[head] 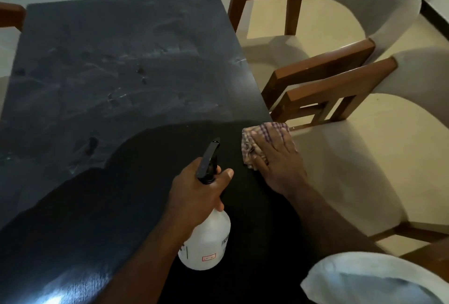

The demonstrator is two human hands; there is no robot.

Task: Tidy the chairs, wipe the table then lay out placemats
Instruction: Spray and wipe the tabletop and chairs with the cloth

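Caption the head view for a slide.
Left hand grips spray bottle; right hand presses checked cloth on dark table.

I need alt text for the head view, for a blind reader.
A right hand presses a checked cloth onto a dark table near its right edge, while the left hand grips a white spray bottle. Two cushioned wooden chairs stand beside it.

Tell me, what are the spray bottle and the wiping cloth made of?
The spray bottle is probably plastic: a milky, slightly see-through body with a glossy black trigger top. The cloth is woven fabric, likely cotton, going by its checked pattern and soft crumples under the right hand.
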